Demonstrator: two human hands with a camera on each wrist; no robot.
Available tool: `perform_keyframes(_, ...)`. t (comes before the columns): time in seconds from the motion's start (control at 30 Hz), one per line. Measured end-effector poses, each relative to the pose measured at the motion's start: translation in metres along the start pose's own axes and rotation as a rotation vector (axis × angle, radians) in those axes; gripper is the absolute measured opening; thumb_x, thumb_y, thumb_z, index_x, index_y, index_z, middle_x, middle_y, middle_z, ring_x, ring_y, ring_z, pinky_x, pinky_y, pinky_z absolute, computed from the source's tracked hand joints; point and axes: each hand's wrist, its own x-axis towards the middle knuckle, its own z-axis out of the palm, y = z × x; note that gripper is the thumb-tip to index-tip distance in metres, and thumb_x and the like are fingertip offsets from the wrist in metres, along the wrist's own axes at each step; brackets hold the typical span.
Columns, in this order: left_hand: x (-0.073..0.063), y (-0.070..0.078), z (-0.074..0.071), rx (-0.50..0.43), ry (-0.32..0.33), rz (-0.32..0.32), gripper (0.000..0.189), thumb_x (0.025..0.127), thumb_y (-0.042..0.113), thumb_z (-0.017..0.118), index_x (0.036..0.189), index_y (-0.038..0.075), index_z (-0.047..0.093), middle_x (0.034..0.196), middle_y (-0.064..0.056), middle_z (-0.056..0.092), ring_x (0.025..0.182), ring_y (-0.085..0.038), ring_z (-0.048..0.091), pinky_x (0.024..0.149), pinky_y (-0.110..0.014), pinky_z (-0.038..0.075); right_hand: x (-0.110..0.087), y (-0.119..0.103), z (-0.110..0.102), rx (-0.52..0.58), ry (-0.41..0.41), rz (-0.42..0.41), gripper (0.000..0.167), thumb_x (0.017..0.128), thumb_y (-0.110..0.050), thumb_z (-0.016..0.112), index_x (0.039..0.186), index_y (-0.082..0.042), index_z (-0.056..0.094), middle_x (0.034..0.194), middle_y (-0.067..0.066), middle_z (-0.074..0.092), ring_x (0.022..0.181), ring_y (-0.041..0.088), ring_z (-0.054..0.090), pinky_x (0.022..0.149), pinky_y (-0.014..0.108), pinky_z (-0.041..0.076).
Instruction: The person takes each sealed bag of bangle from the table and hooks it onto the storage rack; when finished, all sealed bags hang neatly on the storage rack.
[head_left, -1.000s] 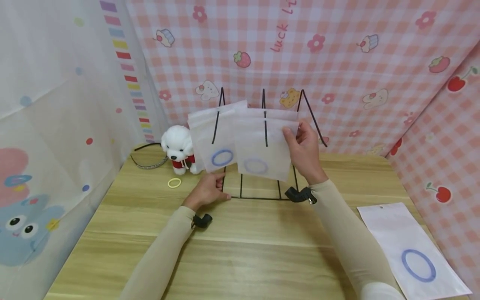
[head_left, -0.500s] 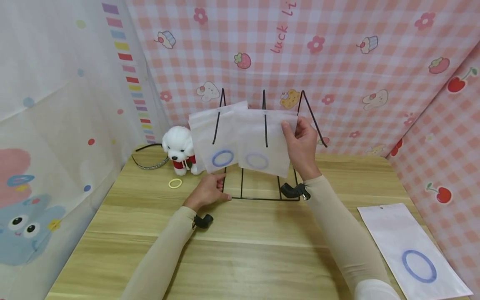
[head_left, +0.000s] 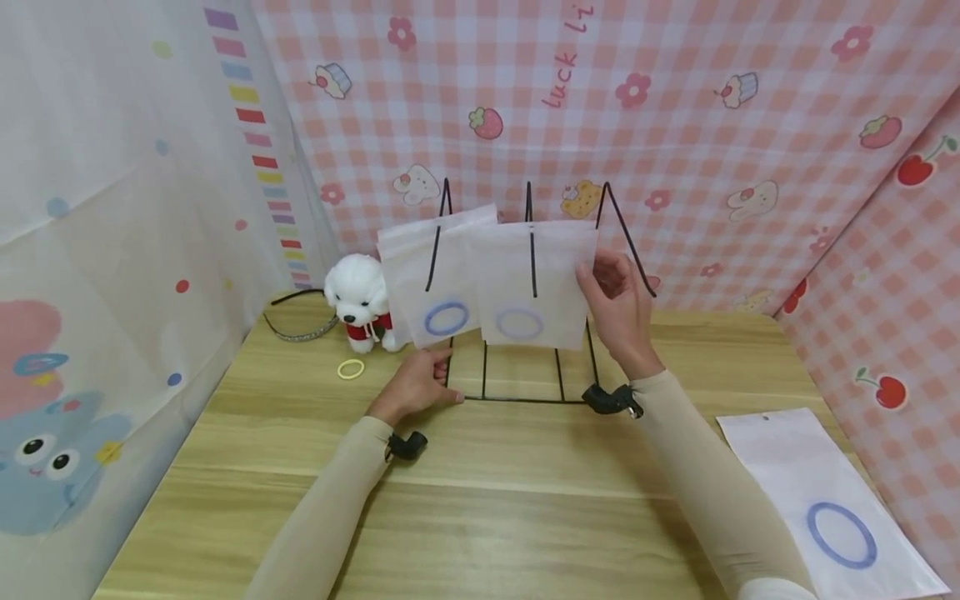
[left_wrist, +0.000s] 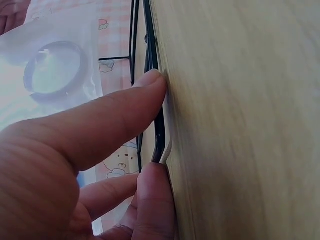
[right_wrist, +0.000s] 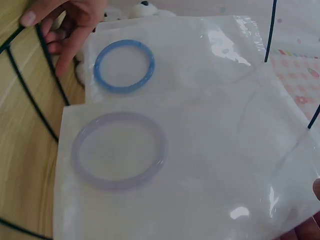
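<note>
My left hand (head_left: 417,382) pinches the front left corner of the black wire rack (head_left: 517,400), its thumb along the base wire (left_wrist: 159,125). On the rack's middle hook hangs a frosted plastic bag with a lilac bangle (right_wrist: 120,151) at its bottom. My right hand (head_left: 622,308) holds this bag (head_left: 532,275) by its right edge, thumb in front; in the right wrist view its fingers are mostly cut off. A second hanging bag (head_left: 412,271), slightly tilted on the left hook, has a blue bangle (right_wrist: 124,66) in it. The right hook (head_left: 630,237) carries nothing.
A white toy dog (head_left: 357,292) in red stands left of the rack. Near it lie a headband (head_left: 303,333) and a yellow ring (head_left: 350,369). A larger white bag with a blue ring (head_left: 832,492) lies on the table (head_left: 480,500) at the right. Patterned cloths surround the table.
My right hand has shifted from the bag's upper right part down and right along its edge. The lilac bangle's bag now hangs straighter. My left hand has stayed on the rack.
</note>
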Motion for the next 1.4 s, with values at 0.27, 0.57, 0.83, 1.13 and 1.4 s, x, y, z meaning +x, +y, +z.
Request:
perform_keyframes(0.27,0.001,-0.003,0.003,0.008,0.012,-0.001,0.093,0.077,0.013,0.095,0.156,-0.003,0.048,0.100,-0.007,0.058,0.092,-0.018,0.053,0.086,-0.034,0.047,-0.010,0.017,-0.036,0.007,-0.090,-0.108,0.028,0.100,-0.004,0.071,0.124,0.009,0.068,0.118,0.027,0.069,0.106,0.009,0.069,0.092,0.018,0.056)
perform_keyframes(0.57,0.002,0.000,0.002,-0.008,0.006,-0.012,0.091,0.077,0.013,0.095,0.154,-0.003,0.049,0.102,-0.007,0.057,0.093,-0.018,0.053,0.087,-0.035,0.047,-0.026,0.025,-0.090,-0.152,-0.188,0.056,0.029,0.104,-0.017,0.069,0.126,0.001,0.069,0.121,-0.011,0.070,0.111,-0.002,0.066,0.092,0.012,0.053)
perform_keyframes(0.83,0.002,-0.002,0.001,-0.032,-0.002,-0.038,0.093,0.078,0.015,0.096,0.156,-0.002,0.048,0.110,-0.009,0.060,0.098,-0.019,0.055,0.091,-0.036,0.050,-0.035,0.041,-0.142,-0.319,-0.179,0.164,0.028,0.103,-0.024,0.071,0.129,-0.011,0.070,0.128,-0.003,0.071,0.110,-0.008,0.063,0.090,0.007,0.050)
perform_keyframes(1.13,0.003,-0.005,0.002,0.002,0.006,-0.031,0.094,0.077,0.016,0.096,0.155,-0.004,0.048,0.111,-0.009,0.061,0.099,-0.020,0.056,0.094,-0.038,0.052,-0.048,0.060,-0.204,-0.442,-0.133,0.190,0.031,0.103,-0.028,0.072,0.127,-0.010,0.070,0.121,-0.016,0.068,0.107,-0.015,0.059,0.087,0.002,0.047)
perform_keyframes(1.4,0.002,-0.002,0.002,0.000,0.011,-0.025,0.093,0.077,0.016,0.096,0.155,-0.003,0.049,0.113,-0.010,0.062,0.101,-0.020,0.057,0.096,-0.039,0.052,-0.064,0.078,-0.262,-0.544,-0.105,0.250,0.030,0.101,-0.029,0.074,0.124,-0.010,0.068,0.111,-0.031,0.060,0.102,-0.019,0.055,0.081,-0.001,0.045)
